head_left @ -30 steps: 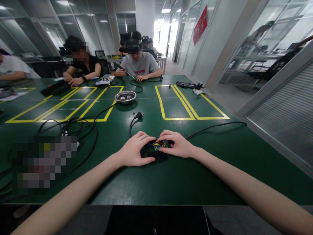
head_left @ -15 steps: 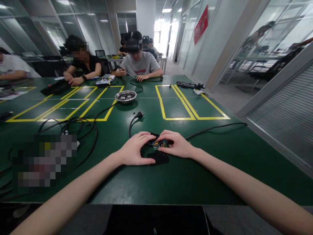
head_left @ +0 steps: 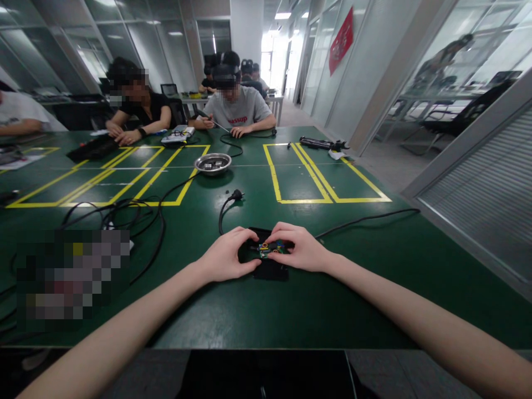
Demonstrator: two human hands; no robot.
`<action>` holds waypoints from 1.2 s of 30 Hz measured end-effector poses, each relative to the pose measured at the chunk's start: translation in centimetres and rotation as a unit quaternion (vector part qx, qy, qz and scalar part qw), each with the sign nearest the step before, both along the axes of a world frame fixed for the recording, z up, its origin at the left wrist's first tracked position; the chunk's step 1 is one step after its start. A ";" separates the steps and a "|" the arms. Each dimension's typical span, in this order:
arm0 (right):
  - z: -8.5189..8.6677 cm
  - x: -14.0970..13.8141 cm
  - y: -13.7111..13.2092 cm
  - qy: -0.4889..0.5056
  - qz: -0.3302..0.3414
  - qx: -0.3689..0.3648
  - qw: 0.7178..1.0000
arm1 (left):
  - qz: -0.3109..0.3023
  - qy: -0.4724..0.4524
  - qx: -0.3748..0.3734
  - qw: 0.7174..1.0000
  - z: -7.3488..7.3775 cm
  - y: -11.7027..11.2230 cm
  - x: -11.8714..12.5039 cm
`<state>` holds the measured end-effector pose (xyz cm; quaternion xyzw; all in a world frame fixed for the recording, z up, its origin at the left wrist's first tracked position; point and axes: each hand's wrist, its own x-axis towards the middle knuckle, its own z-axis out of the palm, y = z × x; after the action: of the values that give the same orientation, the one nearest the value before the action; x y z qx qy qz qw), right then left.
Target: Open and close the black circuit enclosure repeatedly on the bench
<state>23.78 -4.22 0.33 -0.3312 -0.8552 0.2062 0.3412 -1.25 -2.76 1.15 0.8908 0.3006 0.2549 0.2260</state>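
Note:
A small green circuit board (head_left: 264,250) with orange-ringed coils lies between my hands over a black plastic case (head_left: 271,271). My right hand (head_left: 306,249) grips the board from the right, thumb at the near edge and fingers at the far edge. On the left side, my left hand (head_left: 224,256) curves round the case, its thumb on the near part and its fingertips by the far edge. The fingers partly cover both board and case. From the case area a black power cord runs off; its plug (head_left: 237,194) lies just beyond my left hand.
Coiled black cables (head_left: 120,208) spread over the left of the green table (head_left: 216,316). A metal bowl (head_left: 213,164) holding small metal parts stands further back. At the far right is a black tool-like object (head_left: 320,143). Other people work across the table.
The board has sunk slightly and sits flatter over the black case. My left fingers have drawn back a little, uncovering the case's far edge.

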 end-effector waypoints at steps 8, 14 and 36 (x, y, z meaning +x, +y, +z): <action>-0.5 -0.2 0.3 -0.001 -0.027 -0.012 1.000 | 0.016 0.004 0.014 1.000 -0.1 -0.1 0.3; -0.2 -0.2 0.1 -0.038 -0.011 -0.024 0.999 | 0.029 0.022 0.038 0.999 0.1 -0.2 0.7; -0.6 0.3 1.0 -0.072 -0.055 0.009 0.996 | 0.074 0.051 0.069 0.994 -0.8 1.6 -0.4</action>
<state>24.07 -3.22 -0.28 -0.3888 -0.8597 0.1556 0.2926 -1.65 -1.15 0.35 0.8914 0.3583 0.2456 0.1289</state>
